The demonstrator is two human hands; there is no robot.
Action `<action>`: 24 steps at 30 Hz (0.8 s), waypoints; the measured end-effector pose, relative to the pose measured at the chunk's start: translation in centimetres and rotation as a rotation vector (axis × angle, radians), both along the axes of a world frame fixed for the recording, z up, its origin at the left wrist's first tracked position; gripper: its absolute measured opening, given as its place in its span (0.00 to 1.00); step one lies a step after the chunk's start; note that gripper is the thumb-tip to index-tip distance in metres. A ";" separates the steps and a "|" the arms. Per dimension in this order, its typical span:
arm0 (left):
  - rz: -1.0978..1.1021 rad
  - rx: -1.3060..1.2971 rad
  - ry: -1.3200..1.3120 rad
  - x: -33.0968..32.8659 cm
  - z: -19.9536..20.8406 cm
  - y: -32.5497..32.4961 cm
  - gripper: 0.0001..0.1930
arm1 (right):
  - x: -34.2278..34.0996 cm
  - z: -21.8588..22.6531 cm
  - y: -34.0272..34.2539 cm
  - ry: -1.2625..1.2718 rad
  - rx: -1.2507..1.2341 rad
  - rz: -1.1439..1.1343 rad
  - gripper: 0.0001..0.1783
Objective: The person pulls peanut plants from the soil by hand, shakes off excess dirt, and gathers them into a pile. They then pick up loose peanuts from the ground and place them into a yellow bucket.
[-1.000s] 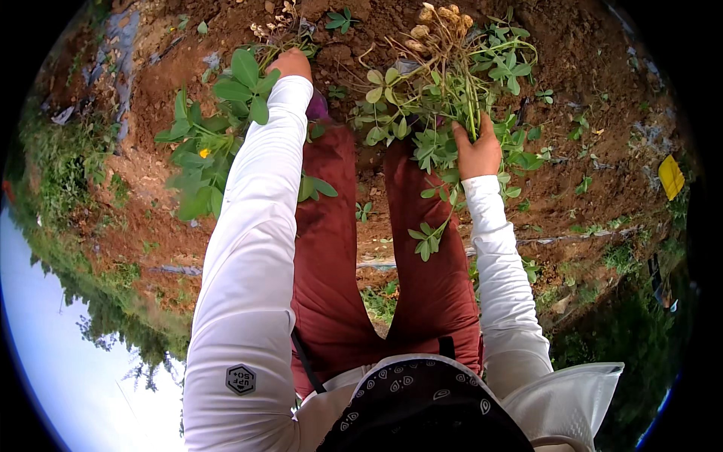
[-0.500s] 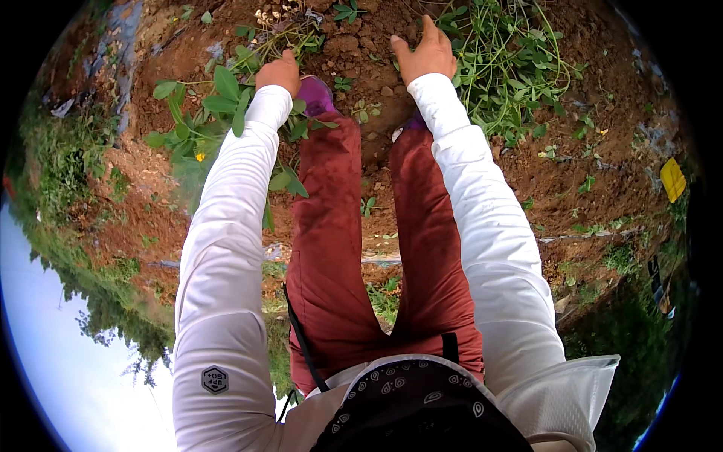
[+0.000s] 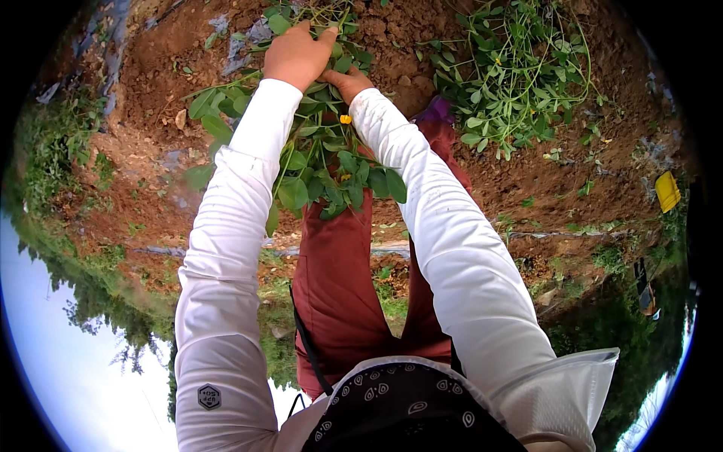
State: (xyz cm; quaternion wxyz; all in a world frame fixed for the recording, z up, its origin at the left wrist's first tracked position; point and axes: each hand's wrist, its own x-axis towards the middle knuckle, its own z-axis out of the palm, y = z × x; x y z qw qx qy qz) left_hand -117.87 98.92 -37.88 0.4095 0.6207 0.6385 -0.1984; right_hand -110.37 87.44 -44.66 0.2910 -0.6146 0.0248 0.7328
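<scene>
A leafy bunch of peanut plant (image 3: 331,177) with small yellow flowers spreads below and around both hands, hanging over my left trouser leg. My left hand (image 3: 298,56) is closed around its stems near the top of the view. Just right of it and slightly nearer, my right hand (image 3: 349,81) also grips the plant, its fingertips partly covered by leaves and by the left hand. The roots of the bunch cannot be made out.
A pile of uprooted green plants (image 3: 520,75) lies on the brown soil to the right. A purple shoe (image 3: 435,111) shows beside it. Shreds of plastic film (image 3: 235,54) poke out of the soil at the left. A yellow object (image 3: 667,191) lies far right.
My right hand has swung left from beside the pile to join my left hand. The left hand has moved slightly up and right, and the plant now spreads over the left leg.
</scene>
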 end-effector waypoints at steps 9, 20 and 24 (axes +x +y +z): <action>0.194 -0.335 0.107 -3.5 -7.5 -2.0 0.63 | 1.2 -4.5 -2.3 -0.054 -0.188 0.239 0.30; 0.668 -0.117 -0.322 3.5 1.0 -15.4 0.29 | 6.1 0.5 -0.4 0.400 -0.089 0.053 0.39; 0.629 -0.212 -0.449 6.1 5.0 -17.5 0.23 | 9.2 -0.6 1.5 0.242 0.074 0.786 0.28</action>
